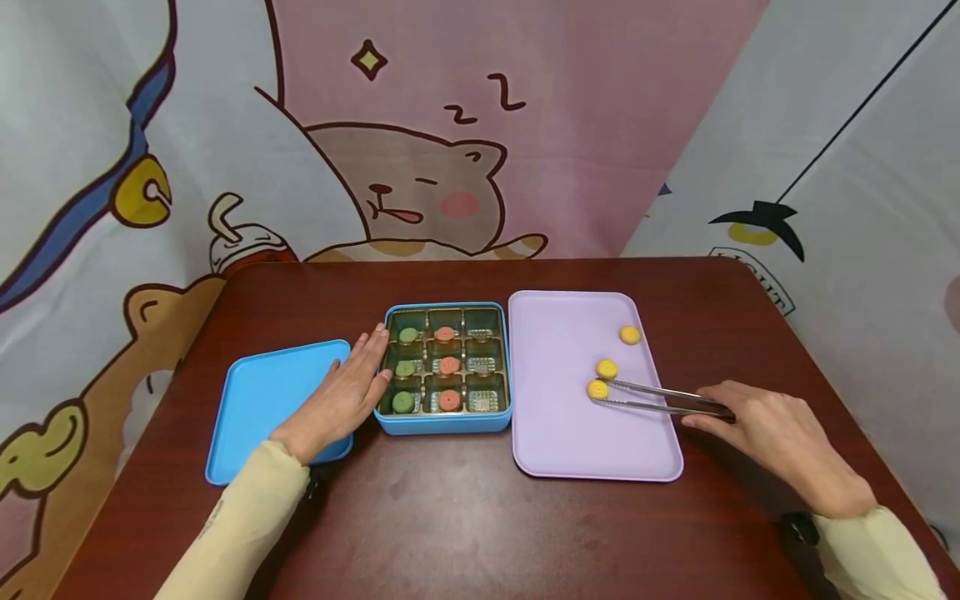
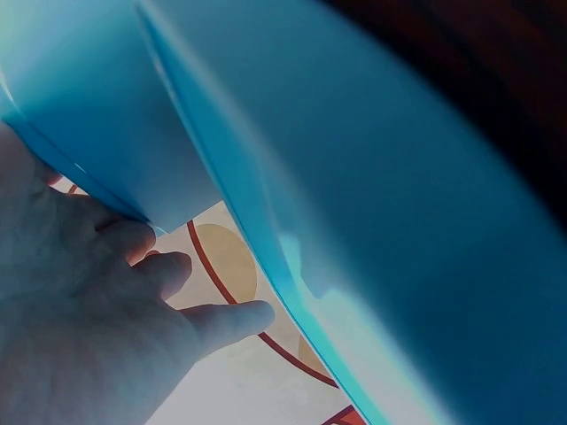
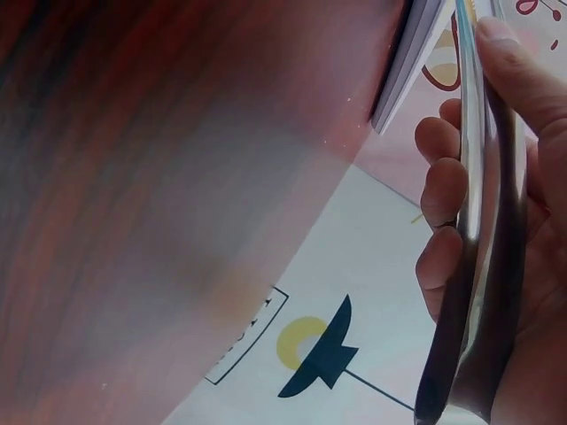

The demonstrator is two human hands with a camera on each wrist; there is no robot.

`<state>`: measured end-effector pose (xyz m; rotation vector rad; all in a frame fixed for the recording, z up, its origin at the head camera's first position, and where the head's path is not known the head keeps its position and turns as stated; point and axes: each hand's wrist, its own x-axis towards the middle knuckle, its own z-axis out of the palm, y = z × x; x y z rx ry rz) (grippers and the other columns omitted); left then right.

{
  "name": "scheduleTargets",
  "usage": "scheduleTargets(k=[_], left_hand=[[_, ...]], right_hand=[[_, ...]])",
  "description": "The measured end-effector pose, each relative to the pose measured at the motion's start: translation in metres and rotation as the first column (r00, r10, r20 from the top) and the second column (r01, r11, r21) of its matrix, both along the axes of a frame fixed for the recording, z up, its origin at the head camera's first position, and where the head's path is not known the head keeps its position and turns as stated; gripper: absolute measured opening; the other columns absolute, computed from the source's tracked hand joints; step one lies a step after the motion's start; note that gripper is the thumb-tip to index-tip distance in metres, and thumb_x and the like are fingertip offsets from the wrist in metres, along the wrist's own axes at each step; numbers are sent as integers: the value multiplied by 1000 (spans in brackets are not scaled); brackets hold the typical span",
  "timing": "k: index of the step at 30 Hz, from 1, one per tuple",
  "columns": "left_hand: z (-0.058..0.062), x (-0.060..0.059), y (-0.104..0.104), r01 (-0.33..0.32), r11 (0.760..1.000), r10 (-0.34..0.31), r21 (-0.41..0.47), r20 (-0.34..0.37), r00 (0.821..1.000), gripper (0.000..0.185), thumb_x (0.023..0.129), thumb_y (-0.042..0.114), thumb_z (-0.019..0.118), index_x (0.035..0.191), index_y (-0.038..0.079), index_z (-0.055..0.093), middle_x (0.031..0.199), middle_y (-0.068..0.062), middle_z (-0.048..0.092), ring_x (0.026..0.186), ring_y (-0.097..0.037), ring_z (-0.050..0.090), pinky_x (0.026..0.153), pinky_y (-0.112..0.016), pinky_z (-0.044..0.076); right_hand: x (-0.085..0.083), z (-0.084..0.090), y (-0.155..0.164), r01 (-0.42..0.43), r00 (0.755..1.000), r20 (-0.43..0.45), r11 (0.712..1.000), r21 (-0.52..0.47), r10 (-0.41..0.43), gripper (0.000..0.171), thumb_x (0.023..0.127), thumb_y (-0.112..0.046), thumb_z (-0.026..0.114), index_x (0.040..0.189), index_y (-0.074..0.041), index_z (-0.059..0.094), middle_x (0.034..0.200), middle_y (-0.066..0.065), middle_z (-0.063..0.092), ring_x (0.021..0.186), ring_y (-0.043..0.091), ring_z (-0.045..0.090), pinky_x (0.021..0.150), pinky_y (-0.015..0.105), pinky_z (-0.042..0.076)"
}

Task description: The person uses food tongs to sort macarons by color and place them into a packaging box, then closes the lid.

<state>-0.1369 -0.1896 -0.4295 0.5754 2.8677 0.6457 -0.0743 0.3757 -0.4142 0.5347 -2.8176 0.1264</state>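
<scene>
While the right hand (image 1: 780, 437) grips a pair of slim metal tongs (image 1: 660, 398) by their rear end, the tips close around a small round yellow sweet (image 1: 597, 389) lying on the pale lilac rectangular tray (image 1: 570, 442). Two more yellow sweets (image 1: 607, 368) sit just beyond it on the same tray, one near, one further back. That little piece looks light and probably soft, so I'd judge it best pinched gently across its sides, since too hard a squeeze could dent it and smooth steel tips could let it slip. The left hand (image 1: 341, 396) lies flat with fingers straight, resting partly on the blue rectangular lid (image 1: 255, 408) and touching the left wall of the blue compartmented box (image 1: 447, 423), holding nothing. Green and pink sweets fill the box's left and middle columns; the right column looks unfilled. Everything stands on the dark red-brown desk (image 1: 450, 533).
</scene>
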Motion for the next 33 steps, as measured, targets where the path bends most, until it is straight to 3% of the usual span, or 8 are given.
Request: scheduleTargets(k=[7,16,24,33], left_hand=[[0,-1,0,1,1000,-1,-1,-7,1000,67,114,40,34,168,9,7,174,-8,2,158,-37,7,117,-74,13],[0,-1,1,-2,1000,2,-5,-3,1000,66,114,37,36,168,9,7,174,-8,2,159,-36,7,117,-74,14],[0,0,0,-4,1000,4,-8,-2,1000,66,115,37,35,168,10,7,174,-8,2,159,-36,7,117,-73,14],[0,0,0,-3,1000,3,-2,-8,1000,65,115,36,34,168,9,8,174,-7,2,159,-36,7,117,-73,15]], right_hand=[[0,0,-1,-3,1000,3,1000,1,3,44,69,-43,95,98,-15,78,83,-3,72,58,8,55,44,29,42],[0,6,-4,-2,1000,-24,1000,-15,2,44,67,-42,95,99,-16,78,82,-3,71,54,6,48,43,25,37],[1,15,-16,-52,997,-65,998,-46,49,41,68,-38,95,99,-16,78,79,-6,67,55,3,42,43,22,32],[-1,23,-36,-120,989,-99,988,-102,110,35,70,-34,95,97,-20,77,78,-15,63,58,-3,44,44,22,37]])
